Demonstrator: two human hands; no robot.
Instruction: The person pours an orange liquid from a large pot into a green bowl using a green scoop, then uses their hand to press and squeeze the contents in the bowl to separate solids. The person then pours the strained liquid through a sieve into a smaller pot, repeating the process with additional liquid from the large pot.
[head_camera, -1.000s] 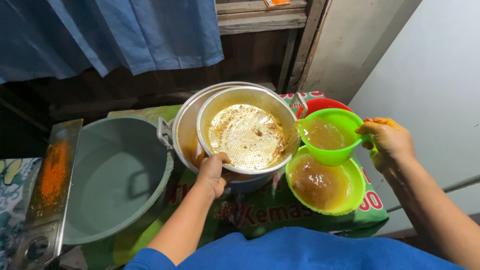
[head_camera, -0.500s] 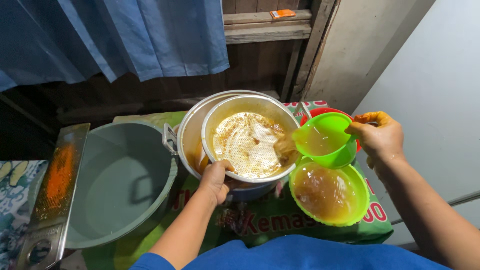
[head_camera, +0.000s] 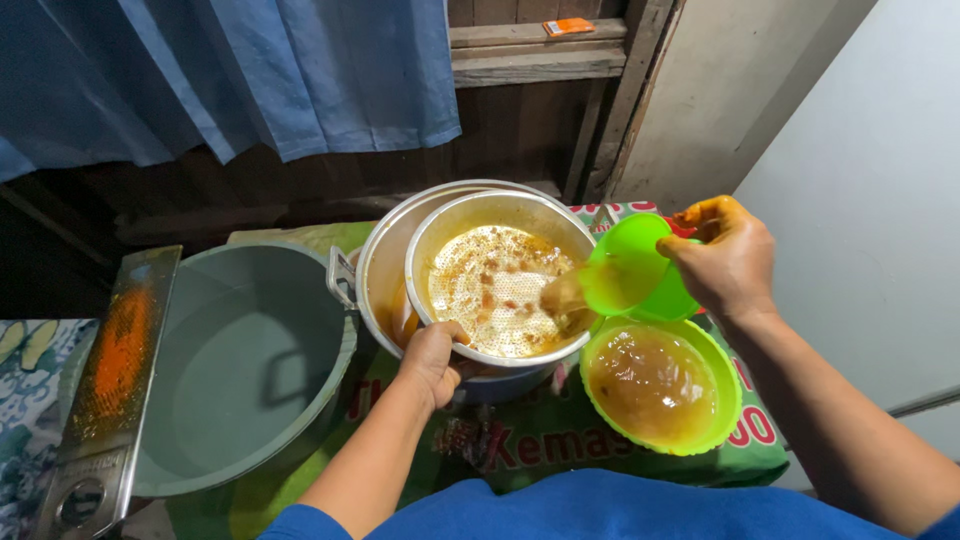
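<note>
My right hand (head_camera: 728, 258) grips a small green scoop cup (head_camera: 628, 268), tipped to the left so that brown liquid runs into a metal strainer bowl (head_camera: 500, 280). The strainer holds wet brownish pulp and rests inside a larger metal pot (head_camera: 385, 262). Near the front rim of the strainer, my left hand (head_camera: 432, 358) grips its edge. Just below the cup sits a green plastic bowl (head_camera: 658, 384) filled with brown liquid.
A large grey bucket (head_camera: 235, 365) stands to the left of the pot. A stained grater-like metal piece (head_camera: 112, 385) lies at the far left. Printed green sacking (head_camera: 540, 440) covers the surface under the bowls. Blue cloth (head_camera: 250, 70) hangs over wooden boards behind.
My right hand has lifted the green cup from over the green bowl, moved it left and tipped it, so its liquid now pours into the strainer. My left hand stays on the rim.
</note>
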